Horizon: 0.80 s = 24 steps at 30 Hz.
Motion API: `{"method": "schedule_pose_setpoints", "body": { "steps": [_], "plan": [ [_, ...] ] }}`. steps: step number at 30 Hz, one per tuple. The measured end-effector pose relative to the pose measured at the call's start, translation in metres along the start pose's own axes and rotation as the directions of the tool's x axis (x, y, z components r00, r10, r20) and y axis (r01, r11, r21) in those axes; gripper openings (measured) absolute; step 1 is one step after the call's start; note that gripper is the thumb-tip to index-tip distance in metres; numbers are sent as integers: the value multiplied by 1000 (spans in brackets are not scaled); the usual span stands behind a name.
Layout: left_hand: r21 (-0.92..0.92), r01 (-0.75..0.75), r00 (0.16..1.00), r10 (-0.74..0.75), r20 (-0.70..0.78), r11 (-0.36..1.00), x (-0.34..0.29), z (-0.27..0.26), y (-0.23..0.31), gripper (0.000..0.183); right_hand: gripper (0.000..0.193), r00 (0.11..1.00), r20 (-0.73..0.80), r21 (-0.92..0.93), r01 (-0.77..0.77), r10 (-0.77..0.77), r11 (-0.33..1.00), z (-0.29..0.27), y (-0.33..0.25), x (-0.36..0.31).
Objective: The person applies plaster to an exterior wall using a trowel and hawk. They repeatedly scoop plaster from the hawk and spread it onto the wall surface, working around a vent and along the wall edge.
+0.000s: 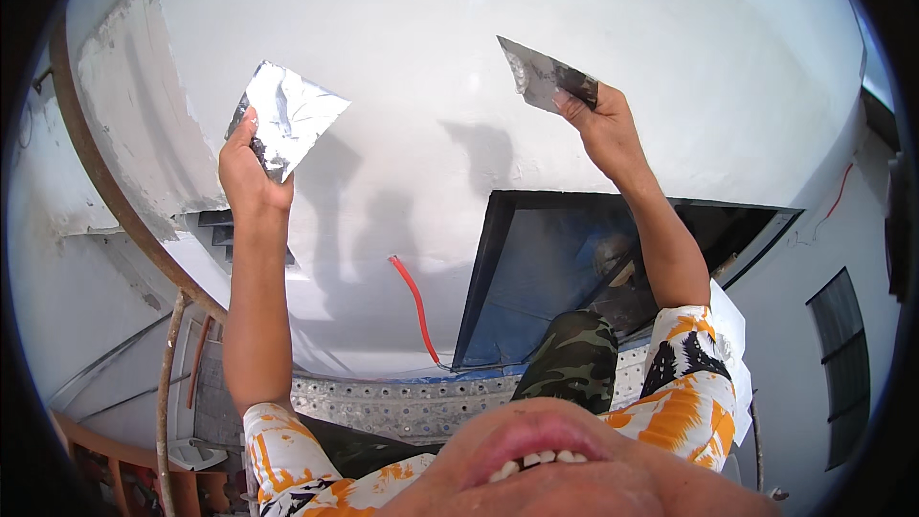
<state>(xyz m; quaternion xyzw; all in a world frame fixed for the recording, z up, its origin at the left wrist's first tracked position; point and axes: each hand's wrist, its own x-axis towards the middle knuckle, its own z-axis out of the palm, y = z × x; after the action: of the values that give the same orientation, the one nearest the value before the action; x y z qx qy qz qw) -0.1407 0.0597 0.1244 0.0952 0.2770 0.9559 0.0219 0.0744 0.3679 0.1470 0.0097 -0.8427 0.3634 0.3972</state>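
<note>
My left hand (254, 168) is closed around the dark edge of a broad putty knife (295, 115), whose shiny flat blade carries smears of white putty. Raised to the right, my right hand (603, 129) grips a second putty knife (538, 75) by its dark back edge. A lump of pale putty clings near that blade's left end. Both tools are held up before a white, smoothly coated wall (412, 67), apart from each other. Shadows of my arms and the right tool fall on the wall. Whether either blade touches the wall I cannot tell.
A dark-framed window opening (536, 258) lies below my right arm. Red tubing (412, 297) sticks out of the wall beside it. A perforated metal plank (373, 407) runs beneath me. A rusty curved pole (105, 177) and a thinner upright pole (168, 393) stand at left.
</note>
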Motion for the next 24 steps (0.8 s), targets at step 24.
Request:
{"method": "schedule_pose_setpoints", "body": {
  "steps": [24],
  "plan": [
    [-101,-111,993,113,16,989,-14,-39,105,34,46,724,-69,-980,80,-687,182,43,-57,215]
  ]
}}
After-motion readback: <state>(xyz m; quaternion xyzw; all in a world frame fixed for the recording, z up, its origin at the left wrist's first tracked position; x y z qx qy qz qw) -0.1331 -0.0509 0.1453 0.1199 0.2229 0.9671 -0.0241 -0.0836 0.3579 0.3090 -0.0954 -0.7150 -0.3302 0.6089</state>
